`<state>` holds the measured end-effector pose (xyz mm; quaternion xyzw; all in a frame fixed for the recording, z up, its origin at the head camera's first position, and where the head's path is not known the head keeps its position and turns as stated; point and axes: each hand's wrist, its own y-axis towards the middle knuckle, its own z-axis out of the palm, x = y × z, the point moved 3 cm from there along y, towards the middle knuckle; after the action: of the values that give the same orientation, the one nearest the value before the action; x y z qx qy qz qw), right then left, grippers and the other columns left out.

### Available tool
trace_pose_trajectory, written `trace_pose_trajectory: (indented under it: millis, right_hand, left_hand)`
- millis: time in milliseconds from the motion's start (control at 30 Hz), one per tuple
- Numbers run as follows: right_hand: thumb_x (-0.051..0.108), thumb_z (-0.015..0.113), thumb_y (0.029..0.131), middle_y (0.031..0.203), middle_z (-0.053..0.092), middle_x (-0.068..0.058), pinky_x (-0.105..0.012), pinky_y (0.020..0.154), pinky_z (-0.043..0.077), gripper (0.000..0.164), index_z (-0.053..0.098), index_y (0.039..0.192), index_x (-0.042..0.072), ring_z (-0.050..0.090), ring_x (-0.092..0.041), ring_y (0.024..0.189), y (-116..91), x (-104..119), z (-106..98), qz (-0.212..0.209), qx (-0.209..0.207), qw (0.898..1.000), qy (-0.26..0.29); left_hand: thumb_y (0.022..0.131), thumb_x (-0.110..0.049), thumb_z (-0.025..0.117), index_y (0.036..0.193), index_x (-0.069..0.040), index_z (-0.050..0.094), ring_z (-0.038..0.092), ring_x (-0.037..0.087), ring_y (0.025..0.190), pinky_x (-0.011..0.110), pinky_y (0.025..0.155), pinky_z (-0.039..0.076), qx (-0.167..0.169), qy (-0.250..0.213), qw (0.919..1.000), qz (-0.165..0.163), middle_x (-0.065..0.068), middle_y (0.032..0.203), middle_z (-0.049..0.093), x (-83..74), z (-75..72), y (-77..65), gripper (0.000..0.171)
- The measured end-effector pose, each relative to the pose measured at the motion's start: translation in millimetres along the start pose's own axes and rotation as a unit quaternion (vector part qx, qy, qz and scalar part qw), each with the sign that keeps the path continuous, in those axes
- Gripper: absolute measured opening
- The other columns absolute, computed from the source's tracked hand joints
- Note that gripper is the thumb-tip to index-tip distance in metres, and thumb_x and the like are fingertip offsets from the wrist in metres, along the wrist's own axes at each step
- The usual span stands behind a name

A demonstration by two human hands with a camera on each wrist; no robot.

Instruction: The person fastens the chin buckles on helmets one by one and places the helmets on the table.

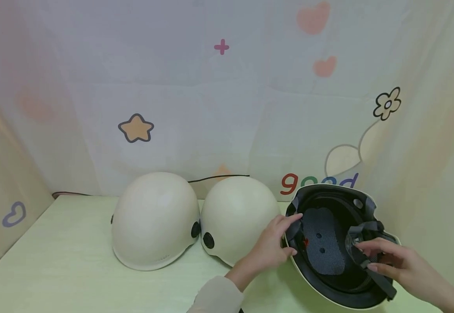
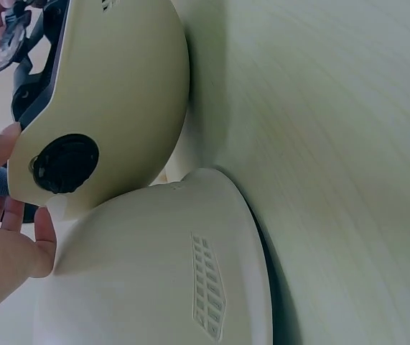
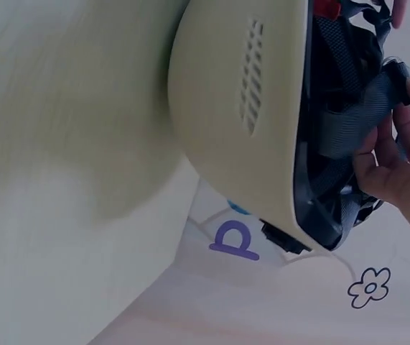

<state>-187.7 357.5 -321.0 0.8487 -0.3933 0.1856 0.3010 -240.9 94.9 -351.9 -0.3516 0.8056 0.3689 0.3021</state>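
Observation:
An upturned cream helmet [image 1: 301, 278] lies at the right, its black padded inside facing up. My left hand [image 1: 270, 243] holds its left rim, thumb and fingers at the edge near a round black side disc [image 2: 66, 164]. Over the opening, my right hand [image 1: 395, 261] pinches the black chin strap [image 3: 362, 118], next to a clear plastic piece [image 1: 352, 244] on the strap. A red part [image 1: 306, 242] shows inside the helmet by the left strap.
Two more cream helmets stand dome up to the left, one at the far left [image 1: 154, 221] and one in the middle [image 1: 240, 217], side by side. The middle one is close against the upturned helmet. A printed cloth [image 1: 180, 87] hangs behind the pale table [image 1: 66, 248].

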Motion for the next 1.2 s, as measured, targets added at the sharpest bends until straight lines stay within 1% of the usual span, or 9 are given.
trace_pose_trajectory:
  millis: [167,300,400,567,700,767,1000,1100,1200]
  right_hand:
    - [-0.022,0.059,0.073,0.100,0.057,0.006,-0.015,0.064,0.046,0.052,0.056,0.118,0.004,0.052,-0.005,0.083,6.4,9.4,-1.4,-0.011,-0.005,0.999,0.031]
    - [-0.020,0.061,0.073,0.093,0.056,0.007,-0.013,0.064,0.045,0.048,0.057,0.116,0.003,0.052,-0.005,0.079,2.0,8.7,-5.2,0.042,-0.037,0.998,0.012]
    - [-0.015,0.062,0.075,0.092,0.056,0.010,-0.013,0.063,0.045,0.042,0.058,0.113,0.002,0.052,-0.004,0.078,-5.6,5.5,-10.6,0.087,-0.042,0.995,-0.015]
    - [-0.014,0.061,0.077,0.097,0.056,0.016,-0.015,0.064,0.047,0.039,0.058,0.113,0.001,0.053,-0.002,0.080,-16.6,1.2,-18.6,0.118,-0.041,0.992,-0.015]
    - [-0.017,0.060,0.076,0.096,0.057,0.013,-0.015,0.064,0.048,0.040,0.058,0.111,0.002,0.053,-0.004,0.080,-18.1,2.9,-22.1,0.108,-0.049,0.993,-0.004]
    - [-0.018,0.059,0.076,0.097,0.058,0.011,-0.015,0.065,0.048,0.039,0.059,0.110,0.003,0.053,-0.004,0.081,-17.3,4.5,-22.6,0.096,-0.047,0.994,0.008]
    - [-0.022,0.056,0.075,0.096,0.058,0.004,-0.014,0.065,0.046,0.040,0.058,0.106,0.004,0.052,-0.007,0.080,-16.2,7.9,-22.5,0.021,0.002,0.998,0.063]
    - [-0.017,0.058,0.078,0.097,0.058,0.005,-0.016,0.063,0.046,0.036,0.058,0.107,0.004,0.052,-0.009,0.078,-16.9,6.2,-21.8,0.022,0.028,0.997,0.067]
    - [-0.015,0.059,0.079,0.098,0.059,0.006,-0.017,0.062,0.046,0.035,0.058,0.109,0.004,0.053,-0.009,0.078,-17.7,4.0,-19.9,0.044,0.048,0.996,0.055]
  left_hand:
    - [0.075,0.001,0.072,0.137,-0.023,0.042,0.044,0.010,0.102,0.020,0.080,0.040,0.004,0.005,0.9999,-0.010,-0.003,0.115,0.046,-0.3,-0.6,-1.2,0.074]
    - [0.075,0.001,0.072,0.136,-0.023,0.043,0.044,0.009,0.098,0.018,0.075,0.038,0.004,0.008,0.9999,-0.007,-0.004,0.113,0.046,1.0,0.3,-1.7,0.073]
    - [0.075,0.001,0.072,0.136,-0.023,0.043,0.043,0.009,0.099,0.018,0.075,0.038,0.003,0.006,1.0000,-0.007,-0.004,0.114,0.046,2.3,0.3,-2.6,0.072]
    - [0.076,0.001,0.071,0.136,-0.022,0.043,0.044,0.010,0.105,0.020,0.081,0.039,-0.005,0.002,1.0000,-0.005,-0.003,0.115,0.046,3.2,-1.6,-3.9,0.071]
    - [0.075,0.001,0.071,0.136,-0.019,0.043,0.044,0.012,0.106,0.022,0.087,0.039,-0.009,0.011,0.9999,0.005,-0.001,0.116,0.047,3.0,-2.3,-4.2,0.070]
    - [0.075,0.002,0.071,0.136,-0.017,0.043,0.044,0.012,0.105,0.022,0.086,0.039,-0.009,0.013,0.9998,0.010,-0.001,0.115,0.047,2.8,-2.4,-4.4,0.070]
    - [0.076,0.001,0.070,0.136,-0.018,0.043,0.043,0.011,0.101,0.020,0.081,0.038,-0.007,0.013,0.9998,0.014,0.000,0.116,0.046,2.9,-1.8,-4.3,0.069]
    - [0.076,0.001,0.070,0.137,-0.018,0.043,0.043,0.010,0.100,0.020,0.079,0.038,-0.006,0.011,0.9998,0.013,0.000,0.116,0.046,2.9,-1.4,-3.9,0.069]
    - [0.076,0.000,0.070,0.137,-0.019,0.042,0.043,0.010,0.098,0.018,0.077,0.038,-0.002,0.008,0.9999,0.010,-0.001,0.115,0.046,2.8,-0.6,-3.4,0.069]
